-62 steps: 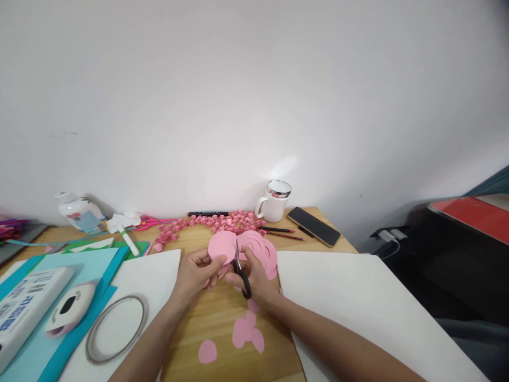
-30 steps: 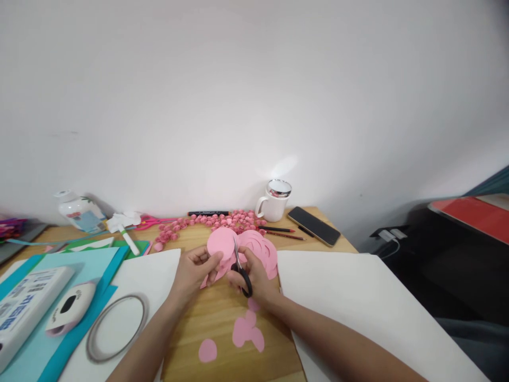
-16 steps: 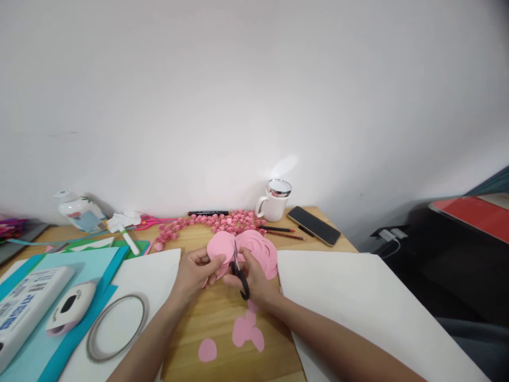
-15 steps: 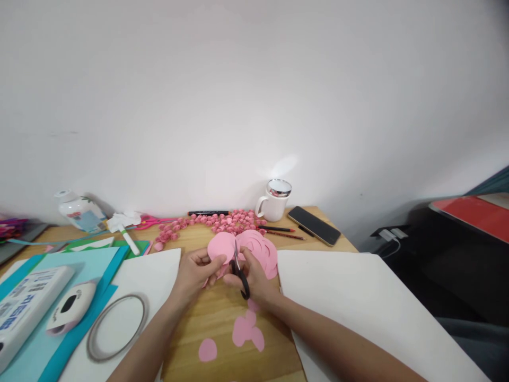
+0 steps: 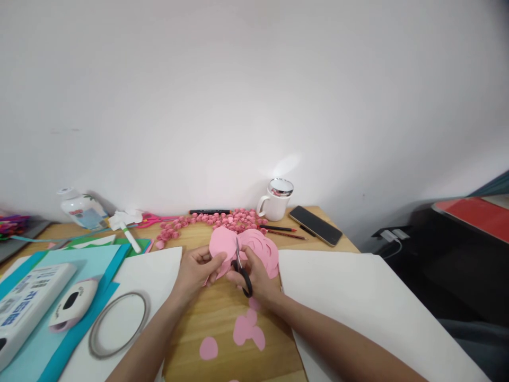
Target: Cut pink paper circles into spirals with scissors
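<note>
Between the thumb and fingers of my left hand [image 5: 202, 267] is a round piece of pink paper [image 5: 221, 244], raised over the wooden table. My right hand [image 5: 254, 276] grips black-handled scissors [image 5: 245, 277], with the blades upright against the paper's right edge. Just behind that hand lies a pile of curled pink paper cuttings [image 5: 267, 251]. Closer to me, several small pink paper pieces [image 5: 243, 330] and a single pink disc [image 5: 209, 348] rest on the wood. How far apart the blades are is hard to make out.
Small rolled pink paper buds [image 5: 238, 218] spread along the back, beside a white mug [image 5: 276, 200], pencils [image 5: 283, 228] and a phone [image 5: 315, 225]. White sheets [image 5: 350, 297] flank my arms. At left are a tape ring [image 5: 95, 342], a cutter-like device [image 5: 75, 307] and pink scissors [image 5: 153, 219].
The paper in my left hand has turned, and its upper right edge now looks trimmed to a corner. The scissors and my right hand have shifted slightly to the right.
</note>
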{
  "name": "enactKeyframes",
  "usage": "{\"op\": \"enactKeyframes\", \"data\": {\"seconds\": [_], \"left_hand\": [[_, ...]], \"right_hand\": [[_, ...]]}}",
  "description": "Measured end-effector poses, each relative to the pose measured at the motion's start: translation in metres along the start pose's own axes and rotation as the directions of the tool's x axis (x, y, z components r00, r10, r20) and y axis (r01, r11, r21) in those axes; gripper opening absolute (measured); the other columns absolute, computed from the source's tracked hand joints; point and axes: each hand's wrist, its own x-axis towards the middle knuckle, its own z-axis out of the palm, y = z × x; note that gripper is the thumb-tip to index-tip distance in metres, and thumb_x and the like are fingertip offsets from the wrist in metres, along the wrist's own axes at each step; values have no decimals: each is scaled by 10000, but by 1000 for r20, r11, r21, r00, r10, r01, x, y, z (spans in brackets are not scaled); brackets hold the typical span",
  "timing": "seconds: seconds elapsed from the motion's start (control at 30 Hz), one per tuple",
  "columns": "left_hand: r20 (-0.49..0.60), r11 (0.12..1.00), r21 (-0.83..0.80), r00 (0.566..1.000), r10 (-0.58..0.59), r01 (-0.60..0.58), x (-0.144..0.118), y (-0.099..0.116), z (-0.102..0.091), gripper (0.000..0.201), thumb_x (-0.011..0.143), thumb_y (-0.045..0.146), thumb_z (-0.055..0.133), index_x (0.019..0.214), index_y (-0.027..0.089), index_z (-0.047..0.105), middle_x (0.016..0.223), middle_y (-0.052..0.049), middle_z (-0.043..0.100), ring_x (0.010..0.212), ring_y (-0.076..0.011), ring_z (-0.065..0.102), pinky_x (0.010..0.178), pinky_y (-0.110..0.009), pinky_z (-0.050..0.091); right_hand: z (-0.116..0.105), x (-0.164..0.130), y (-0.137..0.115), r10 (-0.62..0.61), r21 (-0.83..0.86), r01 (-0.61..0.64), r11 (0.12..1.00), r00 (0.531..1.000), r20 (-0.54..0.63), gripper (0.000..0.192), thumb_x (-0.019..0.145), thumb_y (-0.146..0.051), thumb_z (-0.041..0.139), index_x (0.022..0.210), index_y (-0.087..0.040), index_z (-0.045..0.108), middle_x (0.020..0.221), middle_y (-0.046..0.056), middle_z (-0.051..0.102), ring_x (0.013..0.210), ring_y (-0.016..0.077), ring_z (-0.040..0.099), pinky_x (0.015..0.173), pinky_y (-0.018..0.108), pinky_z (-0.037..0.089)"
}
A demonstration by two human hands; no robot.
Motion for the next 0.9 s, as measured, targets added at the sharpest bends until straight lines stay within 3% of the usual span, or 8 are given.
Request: {"op": "enactKeyframes", "data": {"seconds": [0.53, 0.9], "left_hand": [[-36, 1000, 2, 999, 27, -27, 0, -2, -4, 321, 702, 351, 662, 520, 158, 481, 314, 78, 426, 275, -34, 315, 315, -157, 190], [-61, 988, -148, 997, 40, -49, -1, 6, 3, 285, 701, 322, 660, 532, 157, 502, 372, 64, 485, 277, -43, 373, 331, -172, 255]], "right_hand": [[1, -1, -1, 66, -79, -69, 994, 997, -45, 440, 693, -303, 632, 1047, -196, 393, 452, -118, 477, 360, 63, 390, 344, 150, 263], [0, -1, 5, 99, -101, -105, 989, 993, -60, 512, 690, -333, 649, 1112, -187, 397, 494, -83, 563, 333, 72, 427, 326, 154, 296]]}}
